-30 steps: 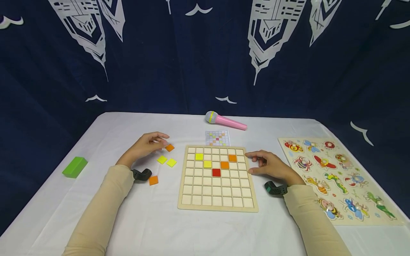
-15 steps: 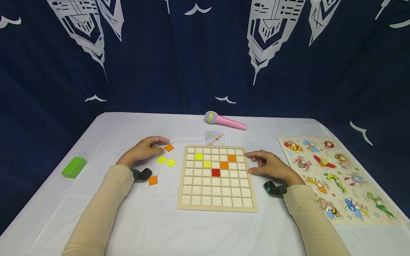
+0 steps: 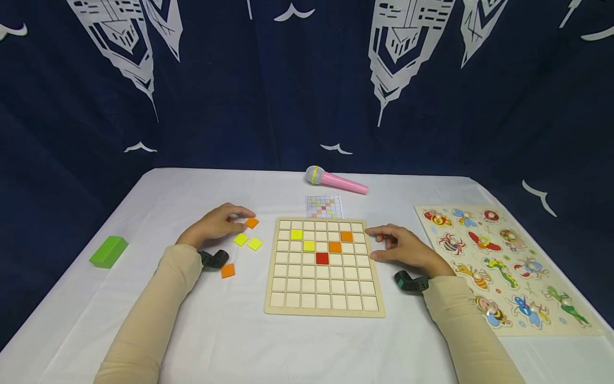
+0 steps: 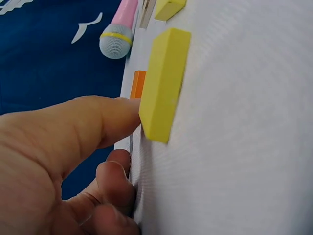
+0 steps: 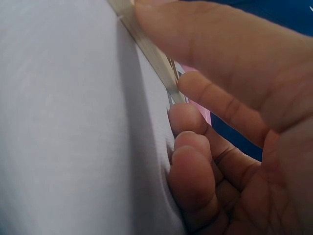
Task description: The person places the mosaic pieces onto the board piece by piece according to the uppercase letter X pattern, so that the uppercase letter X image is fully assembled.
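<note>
My left hand is beside a flat orange tile, its index finger at the tile's far edge and its thumb on the near left. In the left wrist view the thumb lies by a yellow tile, with the orange tile partly hidden behind it. Two yellow tiles and another orange tile lie near this hand. My right hand rests thumb and index finger at the right edge of a wooden grid board; its other fingers are curled. Yellow, orange and red tiles sit in the board.
A small printed pattern card lies behind the board, and a pink toy microphone behind that. At the far left stands a green block. An insect puzzle board lies to the right, partly under the right sleeve.
My left thumb and index finger have spread apart around the orange tile, and the tile has shifted slightly towards me. My right hand stays at the board's edge.
</note>
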Motion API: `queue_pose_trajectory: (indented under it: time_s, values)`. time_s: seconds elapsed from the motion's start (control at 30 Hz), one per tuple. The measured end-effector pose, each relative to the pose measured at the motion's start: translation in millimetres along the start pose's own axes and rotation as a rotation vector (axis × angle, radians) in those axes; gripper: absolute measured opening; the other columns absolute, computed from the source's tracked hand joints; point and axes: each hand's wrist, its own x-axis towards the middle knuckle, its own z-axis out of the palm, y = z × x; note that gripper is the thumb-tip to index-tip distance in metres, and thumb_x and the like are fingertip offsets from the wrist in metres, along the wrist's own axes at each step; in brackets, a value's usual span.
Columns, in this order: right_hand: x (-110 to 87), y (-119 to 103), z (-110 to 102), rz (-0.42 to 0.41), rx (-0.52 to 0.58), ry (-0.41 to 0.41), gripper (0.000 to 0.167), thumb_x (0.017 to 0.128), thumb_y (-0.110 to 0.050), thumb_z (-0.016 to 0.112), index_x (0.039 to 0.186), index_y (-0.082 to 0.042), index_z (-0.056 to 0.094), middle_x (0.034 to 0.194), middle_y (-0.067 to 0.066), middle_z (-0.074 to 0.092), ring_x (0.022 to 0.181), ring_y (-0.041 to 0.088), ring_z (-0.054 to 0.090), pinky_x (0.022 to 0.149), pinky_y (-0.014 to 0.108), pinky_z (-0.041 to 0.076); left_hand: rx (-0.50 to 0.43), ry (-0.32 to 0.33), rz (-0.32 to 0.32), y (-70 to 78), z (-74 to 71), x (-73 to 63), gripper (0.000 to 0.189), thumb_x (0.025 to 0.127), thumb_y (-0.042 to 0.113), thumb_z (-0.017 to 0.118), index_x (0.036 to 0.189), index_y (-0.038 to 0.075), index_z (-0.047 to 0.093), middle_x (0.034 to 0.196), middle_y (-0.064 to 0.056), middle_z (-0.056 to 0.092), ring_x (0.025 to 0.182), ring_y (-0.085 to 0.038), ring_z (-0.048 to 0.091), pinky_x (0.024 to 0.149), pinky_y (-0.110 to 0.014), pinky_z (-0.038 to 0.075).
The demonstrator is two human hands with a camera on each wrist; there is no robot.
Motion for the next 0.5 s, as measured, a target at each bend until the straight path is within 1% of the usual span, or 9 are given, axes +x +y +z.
queue_pose_trajectory:
  time_s: [0.1, 0.17, 0.27, 0.33, 0.5]
  values:
    - [0.7, 0.0, 0.4, 0.005, -0.007, 0.0, 0.06, 0.089, -0.006, 0.088, 0.141, 0.009, 0.064, 0.107, 0.01, 0.057, 0.085, 0.017, 0.047, 0.074, 0.025, 0.041, -0.001, 0.019, 0.0, -1.9, 0.6, 0.1, 0.039, 0.102, 0.015, 0.072, 0.14, 0.008, 0.071, 0.145, -0.021, 0.057, 0.123, -0.035, 0.054, 0.113, -0.052, 0.043]
    - [1.1, 0.0, 0.6, 0.009, -0.012, 0.0, 0.06, 0.089, -0.007, 0.089, 0.142, 0.009, 0.064, 0.107, 0.01, 0.057, 0.085, 0.017, 0.047, 0.074, 0.025, 0.041, 0.004, 0.031, 0.002, -3.1, 0.9, 0.5, 0.037, 0.102, 0.016, 0.073, 0.138, 0.007, 0.071, 0.143, -0.021, 0.059, 0.114, -0.032, 0.055, 0.106, -0.048, 0.045]
    - [1.5, -0.1, 0.7, 0.015, -0.024, 0.001, 0.061, 0.089, -0.008, 0.089, 0.142, 0.008, 0.064, 0.108, 0.01, 0.058, 0.085, 0.017, 0.047, 0.074, 0.025, 0.041, 0.0, 0.051, 0.002, -5.1, 1.6, 2.0, 0.036, 0.102, 0.016, 0.074, 0.136, 0.005, 0.072, 0.14, -0.02, 0.063, 0.104, -0.029, 0.054, 0.097, -0.044, 0.046]
    - [1.5, -0.3, 0.5, 0.019, -0.026, 0.002, 0.061, 0.089, -0.009, 0.089, 0.142, 0.007, 0.064, 0.108, 0.009, 0.058, 0.085, 0.017, 0.047, 0.074, 0.026, 0.041, -0.011, 0.063, -0.004, -5.5, 2.0, 2.5, 0.036, 0.103, 0.018, 0.074, 0.135, 0.004, 0.071, 0.138, -0.019, 0.065, 0.102, -0.028, 0.054, 0.096, -0.043, 0.046]
    - [0.7, -0.8, -0.1, 0.016, -0.016, 0.002, 0.061, 0.089, -0.009, 0.089, 0.142, 0.007, 0.064, 0.108, 0.01, 0.058, 0.085, 0.017, 0.047, 0.074, 0.026, 0.041, -0.069, 0.096, -0.023, -5.5, 3.7, 2.5, 0.036, 0.104, 0.024, 0.072, 0.134, 0.004, 0.069, 0.13, -0.016, 0.066, 0.107, -0.029, 0.054, 0.098, -0.043, 0.044]
